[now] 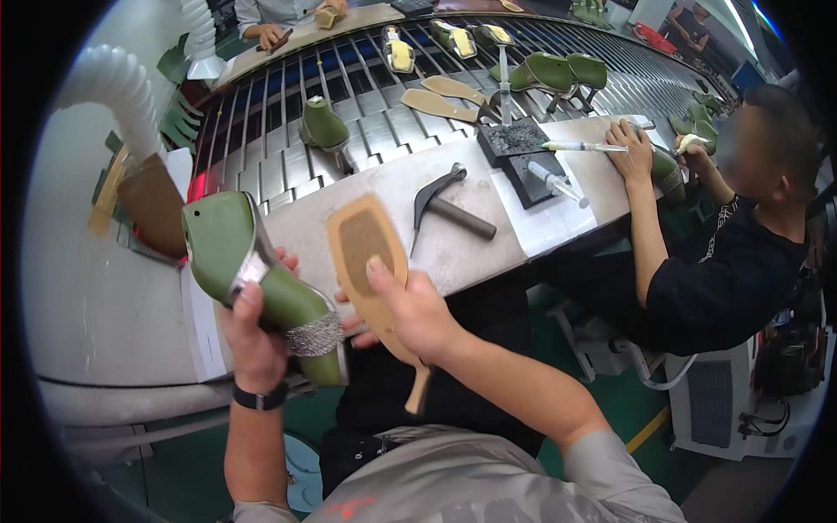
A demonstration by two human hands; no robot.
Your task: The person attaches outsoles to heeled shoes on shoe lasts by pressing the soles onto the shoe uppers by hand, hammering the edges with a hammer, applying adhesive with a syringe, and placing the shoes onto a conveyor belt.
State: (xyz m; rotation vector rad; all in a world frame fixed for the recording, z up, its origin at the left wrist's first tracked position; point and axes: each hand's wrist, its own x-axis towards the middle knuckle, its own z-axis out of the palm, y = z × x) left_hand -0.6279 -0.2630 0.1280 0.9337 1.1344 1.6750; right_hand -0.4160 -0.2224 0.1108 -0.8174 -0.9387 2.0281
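My left hand [253, 344], a dark band at its wrist, is closed around a green shoe last [214, 240]. A glittery silver strap [316, 335] wraps the last near its lower end, and a silvery piece shows along its side. My right hand [418, 315] grips a tan shoe sole [357, 240] by its narrow middle, thumb pressed on the brown patch of its broad part. This sole is held upright just right of the last, slightly blurred. Beyond my right hand a hammer [462, 216] lies on the pale worktop [301, 205].
Black blocks [514, 144] hold a standing syringe [504, 87], with more syringes [558, 185] beside them. A green last [324, 126] stands on the metal slat conveyor [253, 131], near tan soles [436, 105]. A co-worker [732, 235] handles a green last at right; another person's hands [270, 35] work across.
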